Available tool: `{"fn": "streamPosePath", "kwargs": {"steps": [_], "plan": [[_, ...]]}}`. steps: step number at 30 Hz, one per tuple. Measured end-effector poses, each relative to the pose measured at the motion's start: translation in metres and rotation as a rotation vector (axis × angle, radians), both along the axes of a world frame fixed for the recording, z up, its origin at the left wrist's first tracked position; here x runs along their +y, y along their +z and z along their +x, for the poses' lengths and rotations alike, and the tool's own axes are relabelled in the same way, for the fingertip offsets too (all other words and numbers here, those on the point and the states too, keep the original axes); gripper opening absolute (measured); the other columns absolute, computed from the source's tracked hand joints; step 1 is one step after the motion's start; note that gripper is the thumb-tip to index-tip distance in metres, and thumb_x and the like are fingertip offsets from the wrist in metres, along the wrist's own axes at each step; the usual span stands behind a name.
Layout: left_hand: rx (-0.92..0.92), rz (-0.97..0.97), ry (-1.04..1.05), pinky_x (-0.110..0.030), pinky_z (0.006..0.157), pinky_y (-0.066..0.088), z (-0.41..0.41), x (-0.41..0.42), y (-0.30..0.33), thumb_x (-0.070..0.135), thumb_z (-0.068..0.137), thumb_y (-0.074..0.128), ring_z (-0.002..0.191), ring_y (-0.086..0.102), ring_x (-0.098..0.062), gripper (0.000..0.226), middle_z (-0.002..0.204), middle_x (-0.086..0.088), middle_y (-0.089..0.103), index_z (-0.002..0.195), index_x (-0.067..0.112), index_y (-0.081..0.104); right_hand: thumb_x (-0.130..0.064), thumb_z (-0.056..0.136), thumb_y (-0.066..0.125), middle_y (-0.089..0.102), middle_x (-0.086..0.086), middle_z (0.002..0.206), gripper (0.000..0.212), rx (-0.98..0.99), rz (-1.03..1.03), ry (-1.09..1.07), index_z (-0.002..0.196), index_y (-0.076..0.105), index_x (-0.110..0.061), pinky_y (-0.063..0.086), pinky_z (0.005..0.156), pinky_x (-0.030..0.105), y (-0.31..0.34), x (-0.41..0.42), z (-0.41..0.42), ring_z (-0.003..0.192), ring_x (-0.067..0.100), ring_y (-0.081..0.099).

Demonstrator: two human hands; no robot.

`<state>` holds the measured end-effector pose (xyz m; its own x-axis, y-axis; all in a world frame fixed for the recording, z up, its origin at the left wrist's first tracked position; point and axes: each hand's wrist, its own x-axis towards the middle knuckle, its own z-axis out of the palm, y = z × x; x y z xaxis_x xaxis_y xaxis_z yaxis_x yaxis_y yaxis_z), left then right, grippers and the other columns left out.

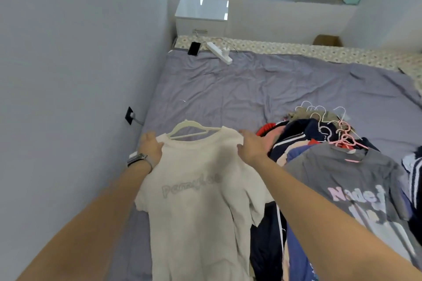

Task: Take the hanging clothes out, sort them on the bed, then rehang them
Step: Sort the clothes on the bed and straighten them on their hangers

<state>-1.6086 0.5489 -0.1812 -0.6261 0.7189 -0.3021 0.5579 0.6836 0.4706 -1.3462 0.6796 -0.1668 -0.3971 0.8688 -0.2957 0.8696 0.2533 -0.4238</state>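
A cream T-shirt [196, 207] with faint lettering lies spread on the purple bed sheet [251, 89], a cream hanger [189, 129] poking out of its neck. My left hand [150, 146] grips the shirt's left shoulder. The right shoulder is pinched by my right hand [251, 146]. To the right lies a pile of clothes on hangers [319, 134], topped by a grey printed T-shirt [349, 180] on a pink hanger [342, 141].
A wall with a black socket [130, 115] runs close along the bed's left side. A phone [194, 48] and a white power strip [219, 52] lie at the bed's far edge. A white nightstand [202, 16] stands beyond.
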Motion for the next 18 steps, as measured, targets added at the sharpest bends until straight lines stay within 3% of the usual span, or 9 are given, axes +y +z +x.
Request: {"fn": "streamPosePath", "kwargs": {"steps": [5,11,14,18], "plan": [[-0.105,-0.043,-0.093,-0.038,0.099,0.037,0.065,-0.02,-0.051,0.015,0.096,0.047,0.121,0.045,-0.032,0.043,0.141,-0.017,0.033,0.135,0.002,0.036,-0.007,0.089,0.046,0.037,0.003,0.147,0.058,-0.159,-0.149,0.15,0.144,0.034,-0.023,0.034,0.107,0.035,-0.047,-0.065,0.064,0.133,0.026,0.034],[-0.223,-0.14,-0.343,-0.03,0.104,0.036,0.149,-0.019,-0.075,0.018,0.095,0.048,0.121,0.048,-0.024,0.038,0.136,-0.01,0.043,0.132,0.01,0.044,-0.006,0.089,0.048,0.05,0.006,0.137,0.046,-0.138,-0.357,-0.064,0.134,0.049,-0.014,0.036,0.105,0.028,-0.074,-0.078,0.169,0.127,0.024,0.045],[-0.247,-0.176,-0.465,-0.031,0.101,0.039,0.197,-0.008,-0.075,0.022,0.095,0.046,0.118,0.05,-0.022,0.037,0.133,-0.008,0.046,0.131,0.014,0.046,-0.005,0.087,0.05,0.058,0.011,0.126,0.038,-0.146,-0.381,-0.122,0.124,0.059,-0.011,0.039,0.098,0.027,-0.082,-0.063,0.223,0.118,0.027,0.053],[-0.252,-0.167,-0.53,-0.029,0.101,0.039,0.263,0.014,-0.067,0.023,0.095,0.045,0.117,0.05,-0.02,0.037,0.131,-0.006,0.048,0.131,0.015,0.045,-0.007,0.086,0.054,0.058,0.013,0.129,0.04,-0.212,-0.369,-0.168,0.127,0.057,-0.009,0.037,0.102,0.028,-0.084,-0.028,0.301,0.121,0.028,0.053]]}}
